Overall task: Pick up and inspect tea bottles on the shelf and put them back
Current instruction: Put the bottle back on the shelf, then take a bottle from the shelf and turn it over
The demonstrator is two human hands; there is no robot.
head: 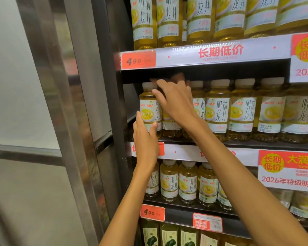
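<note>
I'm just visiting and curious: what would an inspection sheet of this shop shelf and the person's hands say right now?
Surface: middle shelf, dark, with a white and red price strip along its front edge.
Job's things: leftmost tea bottle upright at the shelf's left end, white cap, yellow tea; a row of like bottles stands to its right.
Clutter: orange price tag reading 4.90 on the upper shelf edge; red and white promo sign at right.
Grippers: left hand holds the leftmost bottle's lower body; right hand reaches over the neighbouring bottle's top, fingers by the leftmost bottle's neck.
Cables: nothing seen.
Surroundings: metal frame at left.
</note>
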